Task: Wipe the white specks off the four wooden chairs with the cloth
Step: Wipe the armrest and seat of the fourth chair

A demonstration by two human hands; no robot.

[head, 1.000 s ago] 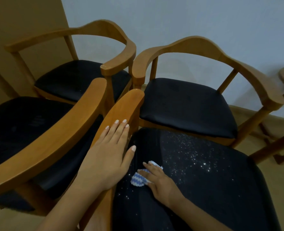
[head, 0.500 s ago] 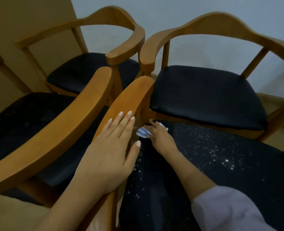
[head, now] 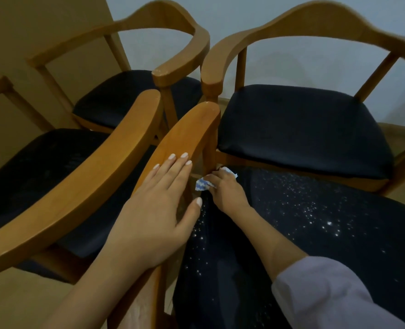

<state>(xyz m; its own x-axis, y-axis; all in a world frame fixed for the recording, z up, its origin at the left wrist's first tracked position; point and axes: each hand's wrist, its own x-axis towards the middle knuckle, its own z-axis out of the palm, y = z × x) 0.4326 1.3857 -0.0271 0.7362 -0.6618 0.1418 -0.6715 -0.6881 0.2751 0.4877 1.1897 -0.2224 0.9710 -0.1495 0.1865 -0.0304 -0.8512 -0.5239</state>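
Several wooden chairs with black seats stand close together. The near right chair's seat (head: 327,217) carries many white specks. My right hand (head: 225,188) holds a small blue and white cloth (head: 204,184) against that seat's far left corner, beside the armrest post. My left hand (head: 158,210) rests flat, fingers straight, on that chair's left armrest (head: 189,129). The far right chair's seat (head: 299,124), the far left chair's seat (head: 125,96) and the near left chair's seat (head: 42,172) show no clear specks.
The near left chair's armrest (head: 78,184) runs alongside the one under my left hand. A pale wall (head: 291,27) stands behind the far chairs and a tan wall (head: 30,27) at the left. Beige floor (head: 18,302) shows at the bottom left.
My right hand has slid the cloth from the near left of the speckled seat up to its far left corner. My left hand has stayed on the armrest. The camera moved closer.
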